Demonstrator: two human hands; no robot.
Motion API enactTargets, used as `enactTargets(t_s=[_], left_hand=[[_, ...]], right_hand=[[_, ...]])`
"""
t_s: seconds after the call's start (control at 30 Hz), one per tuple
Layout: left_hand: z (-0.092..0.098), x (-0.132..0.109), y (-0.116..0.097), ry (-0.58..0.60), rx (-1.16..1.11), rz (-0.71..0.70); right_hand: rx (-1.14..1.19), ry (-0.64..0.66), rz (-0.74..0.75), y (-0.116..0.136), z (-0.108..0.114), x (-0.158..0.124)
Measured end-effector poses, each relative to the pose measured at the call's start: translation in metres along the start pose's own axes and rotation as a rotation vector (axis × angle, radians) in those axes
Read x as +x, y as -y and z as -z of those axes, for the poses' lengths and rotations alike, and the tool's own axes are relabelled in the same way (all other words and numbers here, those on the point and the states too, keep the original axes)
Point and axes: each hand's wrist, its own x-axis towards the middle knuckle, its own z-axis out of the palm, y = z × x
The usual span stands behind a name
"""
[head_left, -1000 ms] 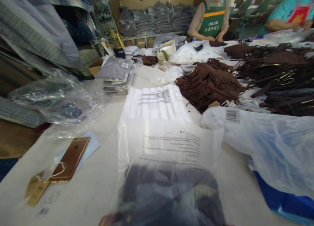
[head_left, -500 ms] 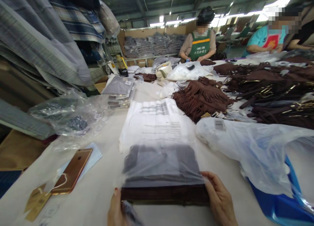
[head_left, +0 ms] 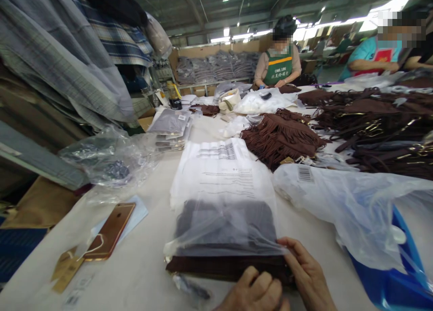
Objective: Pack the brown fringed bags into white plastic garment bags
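A dark brown bag (head_left: 216, 267) lies on the table in front of me, mostly inside a translucent plastic bag (head_left: 223, 176) printed with text. Its near edge sticks out of the plastic opening. My right hand (head_left: 306, 272) grips the plastic bag's rim at the right corner, thumb and fingers closed around it. Beside it my left hand (head_left: 255, 293) is curled at the brown bag's near edge, its fingertips hidden. A small wrapped grey piece (head_left: 191, 287) hangs out at the left of the opening.
Left on the table are a phone (head_left: 111, 230), a tan tag (head_left: 67, 268) and crumpled clear plastic (head_left: 111, 157). Packed bags (head_left: 171, 124) are stacked beyond. Brown fringed bags (head_left: 284, 137) and a blue bin (head_left: 389, 275) under plastic stand right. Co-workers (head_left: 279, 67) work across the table.
My left hand has left the bag's left corner and moved right along the near edge, close to my right hand. The right hand keeps its hold. The view has shifted slightly.
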Motion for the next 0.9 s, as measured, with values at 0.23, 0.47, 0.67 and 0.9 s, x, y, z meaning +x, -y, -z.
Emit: enactTargets(t_s=[0.23, 0.47, 0.67, 0.9], left_hand=[[-0.021, 0.029, 0.009, 0.279, 0.104, -0.289], [-0.018, 0.039, -0.001, 0.331, 0.165, -0.247], [-0.016, 0.044, -0.007, 0.309, 0.289, -0.203], [-0.009, 0.041, 0.004, 0.310, 0.174, -0.202]], right_hand=[[0.072, 0.168, -0.051, -0.005, 0.016, 0.006], [-0.081, 0.052, 0.047, -0.017, 0.012, 0.007], [-0.249, -0.105, 0.197, -0.015, 0.005, -0.004], [-0.241, -0.038, 0.241, -0.026, 0.000, -0.012]])
